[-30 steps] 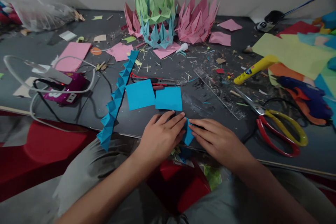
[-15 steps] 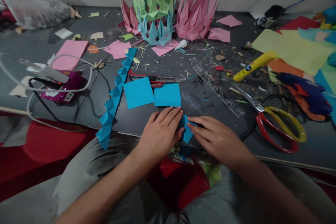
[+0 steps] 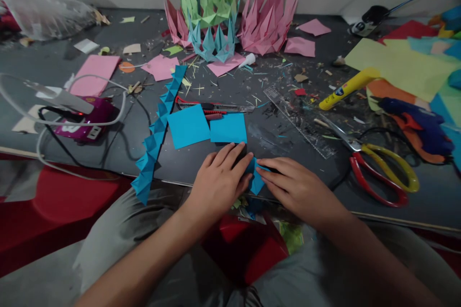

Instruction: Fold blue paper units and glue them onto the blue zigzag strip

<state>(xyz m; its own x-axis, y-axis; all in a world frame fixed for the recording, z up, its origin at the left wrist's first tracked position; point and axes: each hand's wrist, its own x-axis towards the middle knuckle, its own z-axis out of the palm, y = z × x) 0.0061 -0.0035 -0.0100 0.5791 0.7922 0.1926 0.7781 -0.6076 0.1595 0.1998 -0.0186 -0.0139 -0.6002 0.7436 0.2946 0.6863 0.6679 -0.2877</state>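
A small folded piece of blue paper lies at the table's front edge between my two hands. My left hand grips its left side with thumb and index finger, while the other fingers stretch forward beside a blue square sheet. From the right, my right hand pinches the folded paper, its fingers close together and its thumb mostly hidden. Another blue sheet lies to the left. Farther left, a zigzag strip of folded blue paper hangs slightly over the edge.
Behind the sheets lies a red box cutter. To the right are a clear ruler, scissors, a yellow glue tube and a blue glue gun. Folded paper crowns stand at the back. A purple power adapter with cables sits left.
My left fingers have spread slightly, the index finger now apart from the middle finger. Both hands stay on the folded blue paper, and my right hand is almost still.
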